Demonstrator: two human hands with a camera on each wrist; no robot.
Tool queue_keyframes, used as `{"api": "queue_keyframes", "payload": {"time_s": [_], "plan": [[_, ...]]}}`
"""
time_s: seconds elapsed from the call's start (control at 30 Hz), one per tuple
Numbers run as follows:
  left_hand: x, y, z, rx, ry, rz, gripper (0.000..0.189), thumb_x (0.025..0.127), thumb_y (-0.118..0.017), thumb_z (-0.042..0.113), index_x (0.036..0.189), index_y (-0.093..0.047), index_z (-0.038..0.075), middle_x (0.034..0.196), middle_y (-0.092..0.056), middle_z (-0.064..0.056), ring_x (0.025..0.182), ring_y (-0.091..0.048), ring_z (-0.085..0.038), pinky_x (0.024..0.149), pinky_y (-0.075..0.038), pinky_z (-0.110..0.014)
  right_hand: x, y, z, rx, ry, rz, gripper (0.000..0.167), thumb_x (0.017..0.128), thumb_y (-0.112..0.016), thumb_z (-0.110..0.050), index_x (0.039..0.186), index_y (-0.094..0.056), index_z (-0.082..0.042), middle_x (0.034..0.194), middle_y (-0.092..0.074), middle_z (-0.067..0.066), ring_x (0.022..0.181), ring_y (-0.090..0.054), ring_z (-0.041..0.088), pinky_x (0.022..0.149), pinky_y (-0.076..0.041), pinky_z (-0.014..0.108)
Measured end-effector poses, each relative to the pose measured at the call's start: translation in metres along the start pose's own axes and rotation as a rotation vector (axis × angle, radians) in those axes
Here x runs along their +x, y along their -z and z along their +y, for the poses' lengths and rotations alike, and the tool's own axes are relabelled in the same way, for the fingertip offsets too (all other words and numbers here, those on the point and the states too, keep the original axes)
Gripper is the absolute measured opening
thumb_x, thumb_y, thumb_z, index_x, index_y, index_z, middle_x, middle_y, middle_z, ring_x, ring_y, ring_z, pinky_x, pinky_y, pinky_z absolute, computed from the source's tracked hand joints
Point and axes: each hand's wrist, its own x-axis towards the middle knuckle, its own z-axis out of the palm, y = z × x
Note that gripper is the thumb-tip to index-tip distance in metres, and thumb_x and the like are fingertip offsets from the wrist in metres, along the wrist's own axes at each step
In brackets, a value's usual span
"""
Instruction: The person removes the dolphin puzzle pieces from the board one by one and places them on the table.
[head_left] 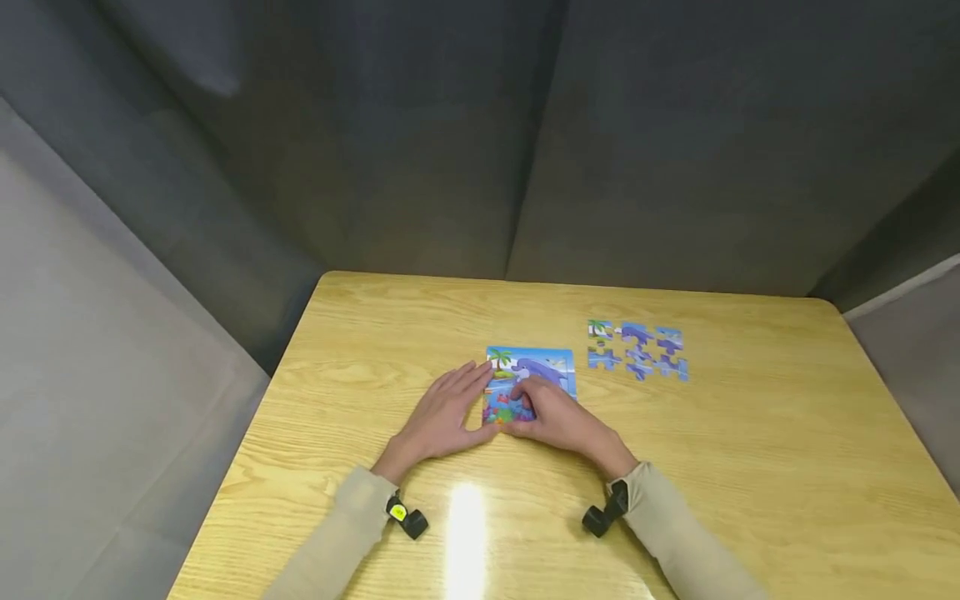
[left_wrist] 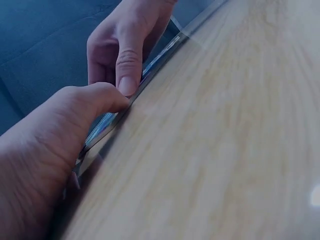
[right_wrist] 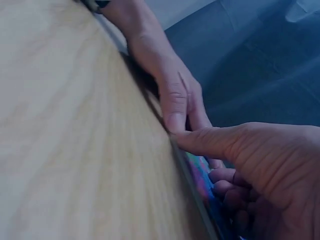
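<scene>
A small jigsaw puzzle board [head_left: 551,354] with a dolphin, a palm and a sea floor lies on the table in the head view. My left hand [head_left: 444,414] rests along its left side, fingers fairly straight, thumb at the near edge. From the right, my right hand [head_left: 558,414] grips the board's near part: its thumb is at the near edge and its fingers curl over the picture. Both thumb tips meet at that edge in the left wrist view, where the right hand [left_wrist: 131,42] appears beyond the left hand [left_wrist: 47,135]. The right fingers hide part of the picture.
Several loose puzzle pieces [head_left: 637,356] lie in two rows on the wooden table [head_left: 750,433], right of the board and farther back. A dark curtain [head_left: 420,150] hangs behind the table's far edge, with pale panels [head_left: 97,400] at the sides.
</scene>
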Motion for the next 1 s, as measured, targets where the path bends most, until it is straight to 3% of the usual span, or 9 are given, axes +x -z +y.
{"api": "queue_keyframes", "payload": {"time_s": [0.3, 0.73, 1.0], "plan": [[-0.002, -0.005, 0.004, 0.019, 0.010, -0.042, 0.093, 0.099, -0.037, 0.076, 0.168, -0.023, 0.015, 0.174, -0.020, 0.001, 0.161, -0.016, -0.025, 0.128, -0.016, -0.048, 0.002, 0.000, 0.001, 0.033, -0.093, -0.091, 0.049, 0.086, -0.086, -0.042, 0.107, -0.061, -0.007, 0.095, -0.060, 0.002, 0.078, -0.052, 0.013, 0.070, -0.047, 0.029], [-0.002, -0.003, 0.004, 0.044, 0.015, -0.046, 0.093, 0.099, -0.036, 0.076, 0.168, -0.020, 0.016, 0.175, -0.017, 0.002, 0.161, -0.014, -0.024, 0.128, -0.016, -0.047, 0.009, 0.002, 0.001, 0.064, -0.124, -0.087, 0.049, 0.081, -0.091, -0.040, 0.099, -0.058, -0.009, 0.087, -0.055, 0.003, 0.072, -0.046, 0.013, 0.064, -0.041, 0.027], [-0.001, 0.000, 0.001, 0.053, 0.010, -0.043, 0.092, 0.100, -0.038, 0.073, 0.168, -0.020, 0.014, 0.175, -0.016, 0.001, 0.161, -0.014, -0.025, 0.128, -0.015, -0.048, 0.013, 0.006, 0.002, 0.082, -0.092, -0.104, 0.046, 0.082, -0.091, -0.034, 0.104, -0.059, -0.010, 0.088, -0.055, 0.003, 0.075, -0.047, 0.013, 0.066, -0.042, 0.027]]}}
